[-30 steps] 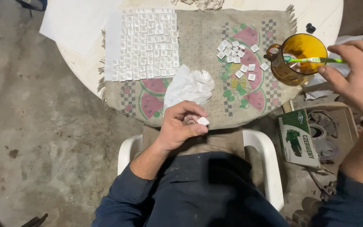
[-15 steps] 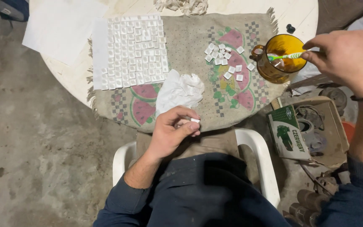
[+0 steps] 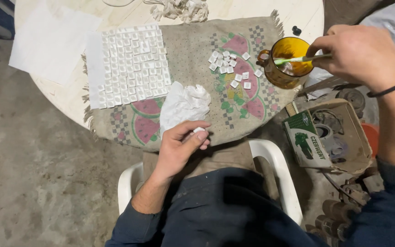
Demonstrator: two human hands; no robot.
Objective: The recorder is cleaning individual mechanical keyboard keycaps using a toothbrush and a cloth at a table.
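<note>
1. The left hand (image 3: 179, 146) rested at the near edge of the worktop (image 3: 60, 98), fingers closed on a small white tile (image 3: 199, 130).
2. The right hand (image 3: 362, 55) pinched a green-handled brush (image 3: 298, 59), its tip inside the amber mug (image 3: 289, 61).
3. A crumpled white cloth (image 3: 184, 104) lay just beyond the left hand.
4. Loose tiles (image 3: 232, 68) lay beside the mug; a tile grid (image 3: 131, 64) lay farther left.
</note>
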